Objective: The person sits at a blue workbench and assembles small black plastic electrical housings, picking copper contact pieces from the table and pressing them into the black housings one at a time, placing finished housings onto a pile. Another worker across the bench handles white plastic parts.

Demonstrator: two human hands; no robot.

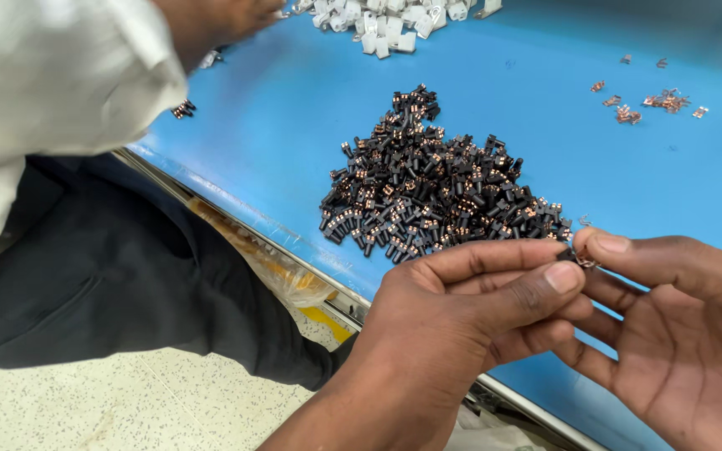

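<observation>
My left hand (453, 326) and my right hand (678, 326) meet at their fingertips over the near edge of a blue table (294, 108). Between thumbs and forefingers they pinch one small black part with a copper clip (578, 257); most of it is hidden by the fingers. Just beyond the fingertips lies a large heap of small black plastic parts with copper contacts (428, 188).
A pile of white plastic parts (386, 21) lies at the far edge, where another person's hand (219, 21) and light sleeve (52, 75) reach in. Loose copper clips (653, 102) are scattered at the far right. That person's dark trousers (110, 267) are beside the table, over speckled floor.
</observation>
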